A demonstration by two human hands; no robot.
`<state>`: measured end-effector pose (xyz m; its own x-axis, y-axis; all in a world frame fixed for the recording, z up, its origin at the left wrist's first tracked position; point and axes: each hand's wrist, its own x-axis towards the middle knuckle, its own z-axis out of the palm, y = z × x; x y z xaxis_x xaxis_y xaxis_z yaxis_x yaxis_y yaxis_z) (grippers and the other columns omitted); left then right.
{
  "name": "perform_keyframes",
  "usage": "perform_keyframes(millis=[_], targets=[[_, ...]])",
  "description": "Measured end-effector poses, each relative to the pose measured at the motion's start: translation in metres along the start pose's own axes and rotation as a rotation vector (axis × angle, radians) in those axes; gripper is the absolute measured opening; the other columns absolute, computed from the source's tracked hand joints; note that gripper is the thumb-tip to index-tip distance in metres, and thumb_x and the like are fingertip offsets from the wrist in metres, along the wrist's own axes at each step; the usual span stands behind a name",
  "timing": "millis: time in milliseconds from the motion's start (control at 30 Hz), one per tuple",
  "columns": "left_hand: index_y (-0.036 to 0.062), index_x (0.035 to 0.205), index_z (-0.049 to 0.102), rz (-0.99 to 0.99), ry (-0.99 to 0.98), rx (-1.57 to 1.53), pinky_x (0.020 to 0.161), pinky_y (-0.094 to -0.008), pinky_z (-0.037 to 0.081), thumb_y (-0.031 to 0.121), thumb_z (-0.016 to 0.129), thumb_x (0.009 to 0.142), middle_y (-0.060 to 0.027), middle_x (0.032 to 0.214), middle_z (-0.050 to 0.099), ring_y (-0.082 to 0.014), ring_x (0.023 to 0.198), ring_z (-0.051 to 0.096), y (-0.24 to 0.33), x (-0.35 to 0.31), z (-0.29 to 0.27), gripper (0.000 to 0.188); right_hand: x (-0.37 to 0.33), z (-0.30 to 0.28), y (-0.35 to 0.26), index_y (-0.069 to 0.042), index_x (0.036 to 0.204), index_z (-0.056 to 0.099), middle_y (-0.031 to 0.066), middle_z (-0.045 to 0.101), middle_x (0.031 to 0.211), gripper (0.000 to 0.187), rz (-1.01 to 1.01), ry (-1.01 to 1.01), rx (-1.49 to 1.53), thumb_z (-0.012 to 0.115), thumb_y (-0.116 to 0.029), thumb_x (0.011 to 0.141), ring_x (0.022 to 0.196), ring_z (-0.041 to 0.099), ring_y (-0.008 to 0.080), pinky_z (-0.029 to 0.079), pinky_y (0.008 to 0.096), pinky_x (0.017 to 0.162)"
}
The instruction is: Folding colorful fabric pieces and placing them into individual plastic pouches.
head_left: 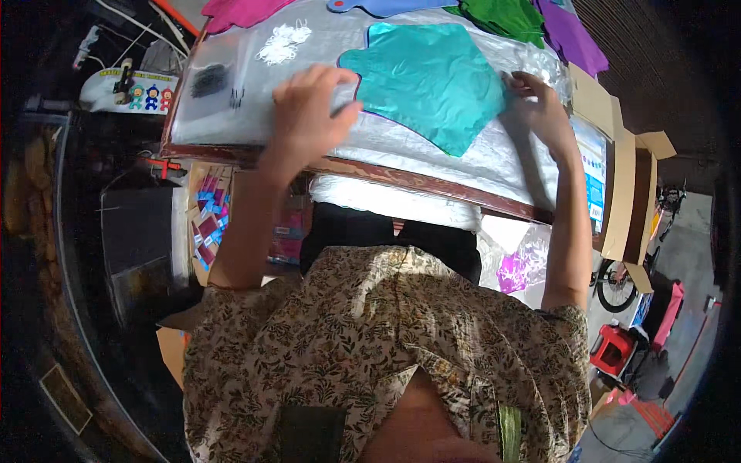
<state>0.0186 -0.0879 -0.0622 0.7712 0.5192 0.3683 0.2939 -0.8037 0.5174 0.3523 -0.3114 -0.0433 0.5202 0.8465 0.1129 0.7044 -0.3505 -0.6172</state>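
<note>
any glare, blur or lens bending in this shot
Head view: fisheye bends the table's wooden edge and blackens the corners; soft glare whitens the clear plastic sheet under the teal cut-out; the left hand is slightly smeared, the right hand sharper.

I'm seeing my left hand [309, 116] blurring and covering the teal sheet's [428, 81] left edge; beyond that sheet, coloured sheets [505, 17] are running off the frame's top.
</note>
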Motion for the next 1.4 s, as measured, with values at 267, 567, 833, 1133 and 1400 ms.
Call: perform_keyframes(millis=[267, 567, 833, 1133, 1400], targets=[[0.0118, 0.12, 0.064, -0.052, -0.066, 0.042, 0.103, -0.046, 0.036, 0.019, 0.063, 0.086, -0.005, 0.113, 0.073, -0.0265, 0.11, 0.065, -0.028, 0.076, 0.007, 0.034, -0.013, 0.005, -0.011, 0.002, 0.123, 0.065, 0.0173, 0.073, 0.11, 0.041, -0.019, 0.072, -0.129, 0.061, -0.003, 0.083, 0.104, 0.069, 0.0268, 0.052, 0.0342, 0.091], [0.0114, 0.121, 0.064, -0.181, -0.09, 0.042, 0.104, -0.0438, 0.037, 0.016, 0.059, 0.087, -0.0001, 0.11, 0.076, -0.0225, 0.111, 0.067, -0.023, 0.089, 0.017, 0.034, -0.012, 0.01, -0.014, 0.002, 0.118, 0.067, 0.0167, 0.073, 0.109, 0.033, 0.067, 0.09, -0.029, 0.061, -0.003, 0.085, 0.105, 0.069, 0.026, 0.051, 0.0333, 0.092], [0.0117, 0.122, 0.064, -0.192, -0.067, 0.037, 0.107, -0.0416, 0.038, 0.018, 0.059, 0.089, 0.0013, 0.11, 0.076, -0.0212, 0.111, 0.067, -0.027, 0.087, 0.019, 0.034, -0.015, 0.008, -0.016, 0.001, 0.119, 0.067, 0.0146, 0.073, 0.108, 0.034, 0.066, 0.073, 0.014, 0.062, -0.001, 0.086, 0.102, 0.068, 0.021, 0.051, 0.0313, 0.092], [0.0102, 0.127, 0.063, -0.16, -0.123, -0.129, 0.107, -0.035, 0.044, 0.014, 0.064, 0.087, -0.0059, 0.122, 0.071, -0.0225, 0.117, 0.064, -0.028, 0.074, -0.001, 0.04, -0.018, 0.008, -0.019, 0.0, 0.12, 0.068, 0.0127, 0.073, 0.106, 0.032, 0.098, 0.083, 0.017, 0.063, -0.001, 0.088, 0.1, 0.068, 0.0192, 0.051, 0.0306, 0.091], [0.0163, 0.118, 0.065, 0.189, -0.104, -0.16, 0.106, -0.0459, 0.038, 0.023, 0.068, 0.078, -0.0038, 0.122, 0.067, -0.0265, 0.118, 0.061, -0.053, 0.063, 0.014, 0.04, -0.013, 0.011, 0.007, -0.001, 0.121, 0.067, 0.0089, 0.073, 0.109, 0.032, 0.045, 0.068, 0.071, 0.063, 0.0, 0.089, 0.1, 0.067, 0.0161, 0.051, 0.0298, 0.093]])
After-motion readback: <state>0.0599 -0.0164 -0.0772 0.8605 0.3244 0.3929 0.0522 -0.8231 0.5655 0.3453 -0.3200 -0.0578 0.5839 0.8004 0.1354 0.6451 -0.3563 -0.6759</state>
